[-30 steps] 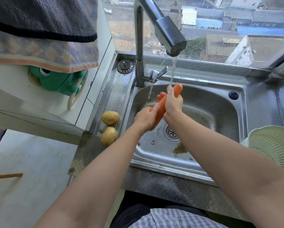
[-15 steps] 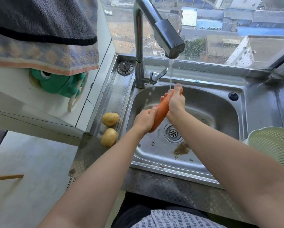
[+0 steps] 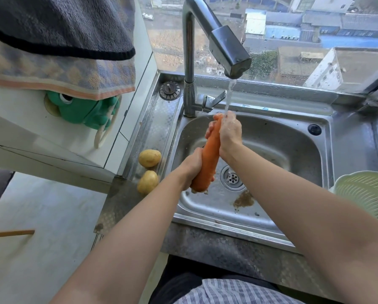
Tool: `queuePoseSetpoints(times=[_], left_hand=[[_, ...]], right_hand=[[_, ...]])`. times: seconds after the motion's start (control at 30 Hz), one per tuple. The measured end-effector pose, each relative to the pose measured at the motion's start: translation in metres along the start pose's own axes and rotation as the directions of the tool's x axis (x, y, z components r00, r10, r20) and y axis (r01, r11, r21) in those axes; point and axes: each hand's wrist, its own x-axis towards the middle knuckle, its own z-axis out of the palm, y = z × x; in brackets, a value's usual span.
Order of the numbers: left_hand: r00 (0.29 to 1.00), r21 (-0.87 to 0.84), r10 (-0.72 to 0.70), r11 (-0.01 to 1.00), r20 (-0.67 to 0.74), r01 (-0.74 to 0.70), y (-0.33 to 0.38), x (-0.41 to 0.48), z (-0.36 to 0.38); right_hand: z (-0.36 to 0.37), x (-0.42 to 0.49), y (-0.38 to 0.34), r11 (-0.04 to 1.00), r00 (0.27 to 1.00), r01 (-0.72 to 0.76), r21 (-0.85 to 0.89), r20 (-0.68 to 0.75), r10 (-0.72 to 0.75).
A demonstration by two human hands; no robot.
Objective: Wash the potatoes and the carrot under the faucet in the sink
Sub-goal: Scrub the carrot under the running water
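An orange carrot stands nearly upright over the steel sink. My left hand grips its lower end. Around its upper end closes my right hand, right under the water stream from the faucet. The water falls on my right hand and the carrot's tip. Two yellow potatoes lie on the steel ledge left of the basin, apart from both hands.
A pale green colander sits at the right edge of the counter. The drain lies under the carrot, with a brown dirt patch beside it. Towels hang at upper left over a green frog holder. A sink plug rests behind the ledge.
The carrot has turned from a slant to nearly upright. My left hand has slid down to its lower end, and my right hand has closed over the tip under the stream.
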Motion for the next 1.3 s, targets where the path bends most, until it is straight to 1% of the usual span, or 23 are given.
queuePoseSetpoints(times=[0.07,0.13,0.17,0.23,0.27,0.37,0.43,0.53,0.6,0.63,0.7,0.73,0.8,0.83,0.87,0.93,0.97,1.03,1.1,1.17,1.23,1.27,1.3], left_hand=[[0.999,-0.063,0.01,0.998,-0.052,-0.013,-0.002,0.002,-0.005],[1.0,-0.115,-0.007,0.993,-0.014,0.005,-0.004,0.002,-0.011],[0.999,-0.135,-0.024,0.99,0.027,0.028,-0.004,0.0,-0.013],[0.993,-0.135,-0.058,0.988,0.104,0.072,-0.002,-0.006,-0.012],[0.99,-0.116,-0.071,0.99,0.12,0.085,-0.002,-0.007,-0.01],[0.988,-0.104,-0.104,0.988,0.114,0.116,-0.005,-0.008,-0.004],[0.994,-0.12,-0.09,0.988,0.061,0.097,-0.006,-0.005,-0.002],[0.995,-0.136,-0.062,0.989,-0.082,0.05,-0.008,-0.001,-0.003],[0.992,-0.084,-0.035,0.996,-0.124,0.025,-0.011,0.001,-0.004],[0.994,-0.029,-0.002,1.0,-0.114,-0.001,-0.013,0.001,-0.005],[0.995,0.074,0.08,0.994,-0.058,-0.076,-0.016,0.001,-0.006],[0.992,0.097,0.112,0.99,-0.05,-0.107,-0.016,0.002,-0.007],[0.985,0.084,0.144,0.987,-0.091,-0.136,-0.013,0.003,-0.011],[0.984,0.055,0.148,0.988,-0.103,-0.143,-0.01,0.003,-0.013],[0.985,0.01,0.142,0.99,-0.095,-0.141,-0.007,0.003,-0.015],[0.994,-0.082,0.107,0.991,-0.023,-0.108,0.001,-0.002,-0.015],[0.996,-0.098,0.085,0.992,0.028,-0.082,0.004,-0.005,-0.014],[0.995,-0.064,0.059,0.996,0.086,-0.054,0.007,-0.007,-0.014],[0.994,0.03,0.104,0.994,0.014,-0.105,0.008,-0.003,-0.015],[0.962,0.088,0.223,0.973,-0.157,-0.212,0.009,0.004,-0.016],[0.929,0.015,0.252,0.966,-0.272,-0.258,0.01,0.008,-0.017],[0.937,-0.081,0.205,0.968,-0.281,-0.236,0.012,0.009,-0.017],[0.962,-0.194,0.129,0.965,-0.242,-0.178,0.012,0.007,-0.017]], right_hand=[[0.001,-0.003,-0.003,0.986,0.985,-0.097,0.138,0.155,0.076],[-0.004,-0.005,-0.005,0.956,0.939,-0.201,0.212,0.321,0.126],[-0.006,-0.006,-0.005,0.948,0.917,-0.239,0.209,0.368,0.15],[-0.008,-0.009,-0.004,0.956,0.921,-0.246,0.162,0.347,0.178],[-0.007,-0.007,-0.004,0.962,0.935,-0.235,0.136,0.301,0.186],[-0.002,-0.002,-0.006,0.977,0.966,-0.197,0.077,0.183,0.181],[-0.002,-0.002,-0.007,0.982,0.965,-0.186,0.034,0.192,0.177],[-0.005,-0.002,-0.008,0.98,0.967,-0.136,-0.144,0.195,0.163],[-0.004,-0.002,-0.008,0.965,0.976,-0.151,-0.214,0.122,0.18],[-0.002,-0.001,-0.008,0.965,0.979,-0.181,-0.189,0.059,0.195],[-0.002,0.005,-0.01,0.973,0.974,-0.224,-0.053,-0.051,0.221],[-0.003,0.009,-0.01,0.972,0.97,-0.231,0.032,-0.067,0.233],[-0.009,0.009,-0.011,0.957,0.97,-0.241,0.162,0.013,0.242],[-0.012,0.007,-0.01,0.955,0.971,-0.234,0.183,0.094,0.22],[-0.016,0.005,-0.007,0.965,0.968,-0.213,0.151,0.169,0.187],[-0.017,-0.004,-0.004,0.986,0.954,-0.165,0.024,0.259,0.153],[-0.015,-0.006,-0.004,0.987,0.958,-0.158,0.009,0.245,0.151],[-0.013,-0.004,-0.004,0.983,0.986,-0.149,0.108,0.09,0.14],[-0.017,0.004,-0.003,0.975,0.989,-0.115,0.189,-0.066,0.129],[-0.022,0.01,-0.002,0.966,0.984,-0.102,0.238,-0.116,0.133],[-0.026,0.008,0.0,0.956,0.989,-0.126,0.264,-0.042,0.142],[-0.027,0.005,-0.001,0.958,0.991,-0.135,0.251,0.013,0.137],[-0.026,0.002,-0.003,0.962,0.987,-0.152,0.228,0.078,0.137]])
